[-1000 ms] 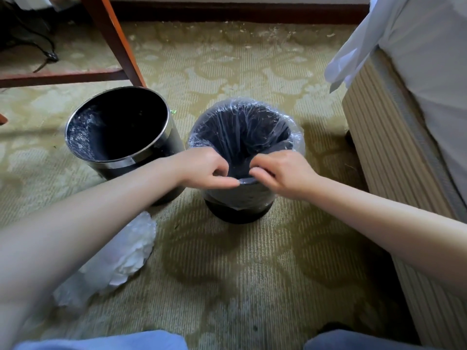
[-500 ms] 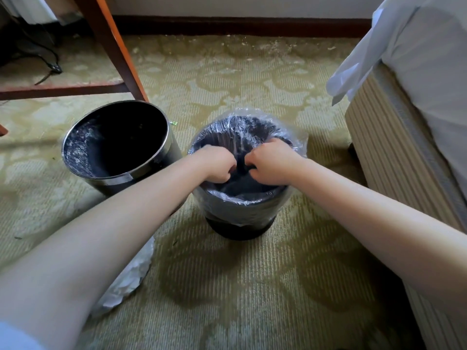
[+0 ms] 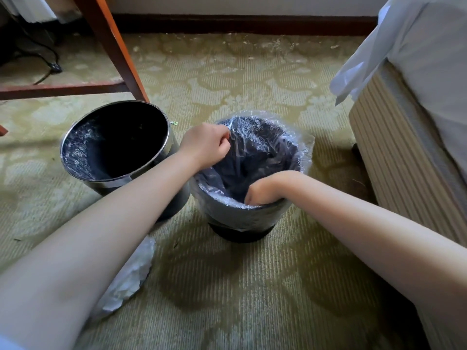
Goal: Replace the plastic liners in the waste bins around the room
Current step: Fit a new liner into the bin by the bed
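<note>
Head view: left hand pinches liner at rim; right hand sunk in bin, grip unclear.

One view was supplied, from a wide-angle camera worn on the head. It faced forward and steeply down onto the carpet. Both forearms entered from the lower corners and filled much of the lower frame, so the range was close. The left hand and right hand sat at the liner of a bin near centre. A second bin lay left of it, a wooden leg upper left, the skirting along the top, a bed at the right edge.
</note>
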{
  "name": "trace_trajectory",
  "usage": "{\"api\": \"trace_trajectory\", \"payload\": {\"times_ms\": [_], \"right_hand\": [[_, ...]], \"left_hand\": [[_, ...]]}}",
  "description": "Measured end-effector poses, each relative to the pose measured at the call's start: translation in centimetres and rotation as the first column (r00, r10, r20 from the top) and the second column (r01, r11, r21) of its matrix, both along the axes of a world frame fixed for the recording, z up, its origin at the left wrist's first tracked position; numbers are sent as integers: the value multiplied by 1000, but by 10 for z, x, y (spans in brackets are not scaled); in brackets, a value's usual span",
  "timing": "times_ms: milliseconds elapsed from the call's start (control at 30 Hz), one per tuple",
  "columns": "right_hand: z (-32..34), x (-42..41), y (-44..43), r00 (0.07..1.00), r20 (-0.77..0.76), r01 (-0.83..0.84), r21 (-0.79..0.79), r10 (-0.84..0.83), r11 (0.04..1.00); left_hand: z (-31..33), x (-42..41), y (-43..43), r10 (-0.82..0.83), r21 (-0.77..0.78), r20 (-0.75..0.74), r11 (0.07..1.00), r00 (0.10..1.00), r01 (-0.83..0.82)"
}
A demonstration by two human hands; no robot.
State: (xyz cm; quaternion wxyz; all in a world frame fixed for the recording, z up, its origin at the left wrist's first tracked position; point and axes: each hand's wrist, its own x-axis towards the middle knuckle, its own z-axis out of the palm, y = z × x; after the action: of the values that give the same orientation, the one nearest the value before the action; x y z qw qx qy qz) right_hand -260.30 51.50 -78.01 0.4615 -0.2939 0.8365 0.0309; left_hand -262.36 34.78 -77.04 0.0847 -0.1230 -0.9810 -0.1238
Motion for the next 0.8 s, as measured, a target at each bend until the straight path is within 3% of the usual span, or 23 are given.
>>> {"api": "trace_trajectory", "payload": {"times_ms": [67, 133, 200, 233, 267, 400, 500, 633, 733, 800], "right_hand": [[8, -8, 0, 947, -317, -21, -224, -53, 974], [15, -19, 2, 755, -581, -41, -505, -304, 862], [15, -30, 7, 494, -733, -189, -616, -468, 765], [10, -34, 11, 407, -767, -204, -605, -496, 770], [5, -37, 15, 387, -788, -157, -568, -479, 808], [1, -52, 24, 571, -703, 124, -436, -423, 892], [6, -73, 24, 590, -600, 284, -472, -540, 835], [6, -92, 34, 621, -490, 468, -395, -612, 791], [7, -93, 37, 644, -447, 478, -397, -620, 783], [14, -90, 41, 663, -400, 472, -432, -632, 769]], "left_hand": [[-1, -3, -2, 29, 33, -119, 999, 992, -25], [3, -9, -1, 57, 77, -215, 996, 975, -41], [4, -16, 2, 106, 83, -142, 992, 984, -95], [4, -20, 4, 114, 64, -44, 992, 992, -111], [2, -23, 5, 107, 48, 58, 993, 993, -109], [-2, -35, 6, 161, 23, 285, 984, 945, -175], [-5, -44, -6, 262, -38, 384, 963, 885, -268], [-8, -47, -11, 391, -201, 426, 920, 816, -336], [-3, -40, -1, 446, -271, 333, 889, 831, -368], [4, -33, 7, 365, -323, 79, 890, 928, -323]]}}
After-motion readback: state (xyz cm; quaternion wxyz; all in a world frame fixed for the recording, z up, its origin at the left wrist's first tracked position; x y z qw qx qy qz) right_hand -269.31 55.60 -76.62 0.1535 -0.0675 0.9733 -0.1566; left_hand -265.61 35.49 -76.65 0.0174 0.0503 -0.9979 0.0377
